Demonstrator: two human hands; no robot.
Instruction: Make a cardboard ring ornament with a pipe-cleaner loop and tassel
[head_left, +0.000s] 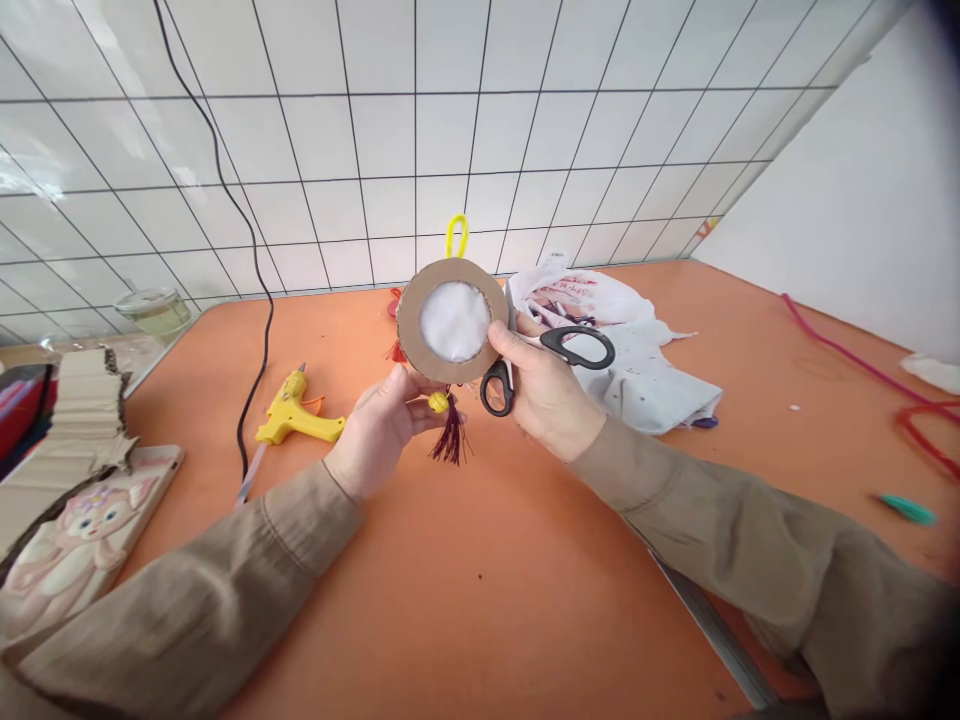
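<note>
Above the table's middle I hold up a round cardboard ornament (417, 340) with a white cloth centre. A yellow loop (457, 236) stands out of its top. Below it hang a yellow bead (438, 402) and a dark red tassel (451, 440). My left hand (381, 425) pinches the lower left edge, close to the bead. With its thumb on the ring's right side, my right hand (541, 375) is closed on the ornament and also keeps black-handled scissors (577, 347) in its grip. The scissors' blades are mostly hidden behind the hand and ornament.
On the orange table (480, 610), a yellow glue gun (300, 412) lies left, near a black cable (259, 300). Torn cardboard (64, 430) and a cartoon-figure case (82, 535) are farther left. A crumpled white plastic bag (637, 350) lies behind my right hand; pipe cleaners (847, 355) lie right.
</note>
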